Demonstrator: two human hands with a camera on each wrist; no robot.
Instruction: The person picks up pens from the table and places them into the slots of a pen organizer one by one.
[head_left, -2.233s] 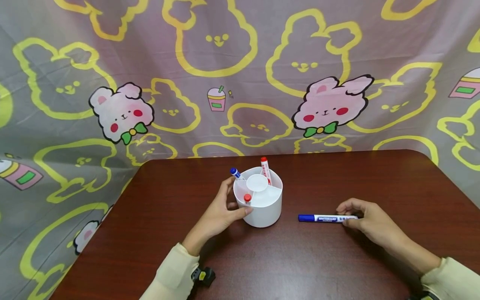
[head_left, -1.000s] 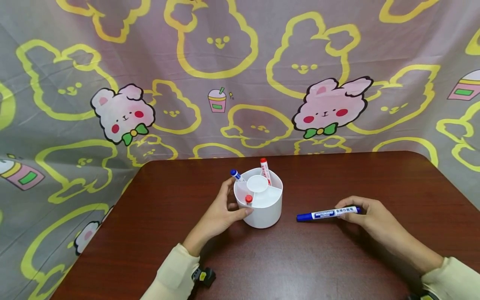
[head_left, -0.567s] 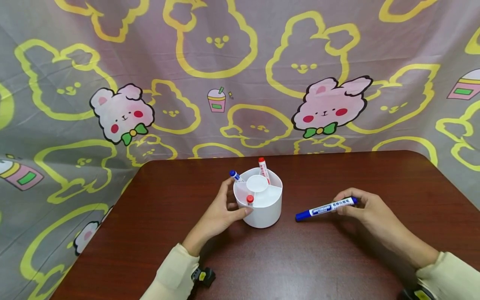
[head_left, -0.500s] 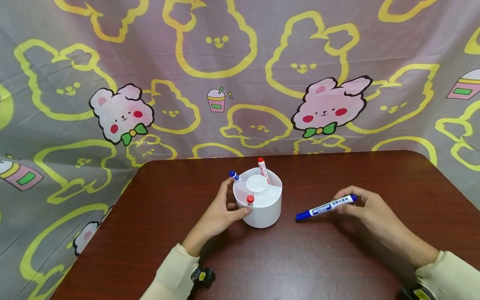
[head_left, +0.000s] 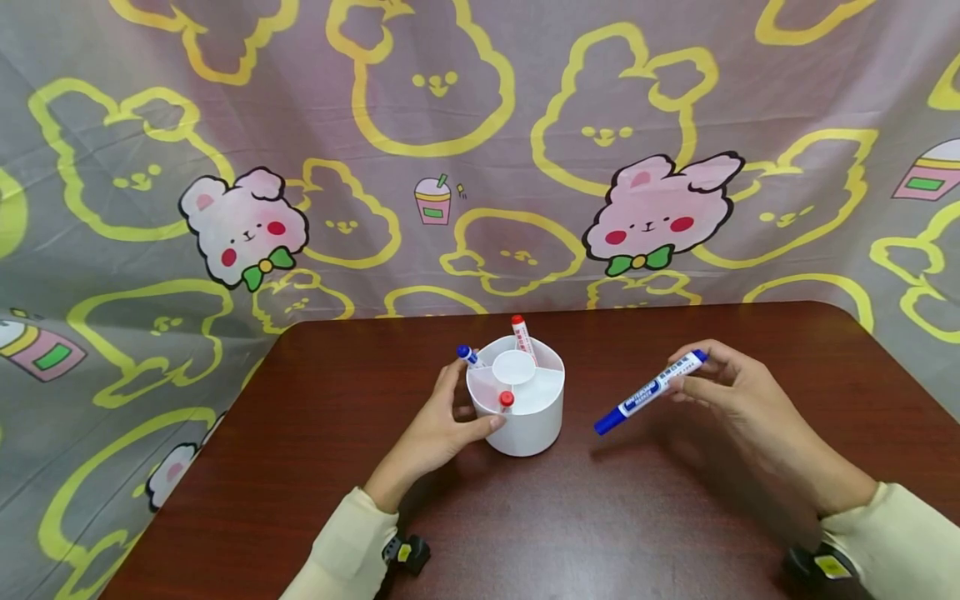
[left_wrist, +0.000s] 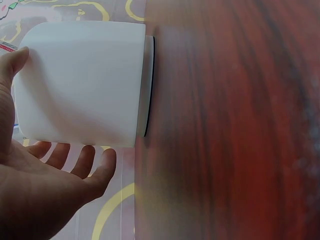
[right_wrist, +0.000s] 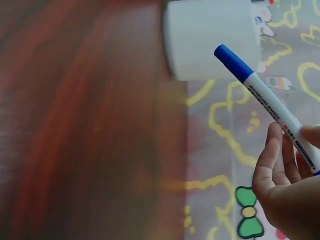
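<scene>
A white round pen holder [head_left: 527, 433] with divided compartments stands upright on the table. My left hand [head_left: 431, 433] grips its left side, thumb at the front near the rim and fingers round the back, as the left wrist view also shows. Inside lean a blue-capped marker [head_left: 470, 357] at the left, a red-capped marker [head_left: 522, 337] at the back and another red-capped marker [head_left: 506, 401] at the front. To the right, my right hand [head_left: 757, 417] pinches a blue whiteboard marker [head_left: 647, 393] near its tail end. That marker slants above the table, its blue cap down towards the holder.
The dark reddish-brown table [head_left: 600, 533] reaches back to a grey-pink curtain [head_left: 480, 92] printed with yellow outlines and cartoon rabbits. Black wrist devices sit at both cuffs, one left [head_left: 407, 552] and one right [head_left: 823, 567].
My right hand has picked the blue whiteboard marker up off the table and tilted it cap-down. The holder's markers have shifted slightly, the front one rightward and the back one leftward, as it turns.
</scene>
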